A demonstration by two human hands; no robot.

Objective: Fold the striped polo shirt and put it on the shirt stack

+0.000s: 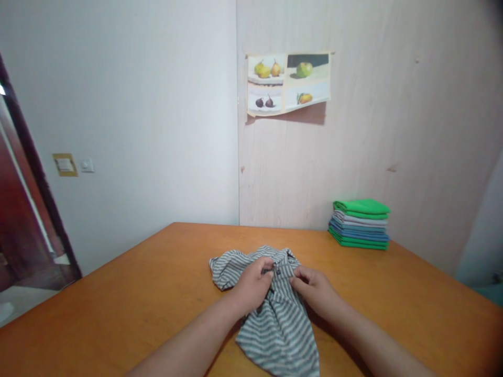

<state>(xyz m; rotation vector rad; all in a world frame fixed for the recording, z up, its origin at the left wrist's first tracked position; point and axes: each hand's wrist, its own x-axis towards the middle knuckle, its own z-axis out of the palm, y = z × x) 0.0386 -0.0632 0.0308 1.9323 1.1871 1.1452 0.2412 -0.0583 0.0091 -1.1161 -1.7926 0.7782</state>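
Note:
A crumpled grey-and-white striped garment lies across the table, one part spreading to the left and another hanging toward me. My left hand pinches it near a banded edge with a small dark button or fastener. On the other side of that band, my right hand grips the cloth between thumb and fingers. Whether the band is a collar or a waistband I cannot tell. Folds and my fingers hide part of the fastening.
A neat stack of folded cloths, green, grey and blue, stands at the table's back right. Behind it rises a pale wall with a fruit picture sheet. A wall switch and a dark doorway are at the left.

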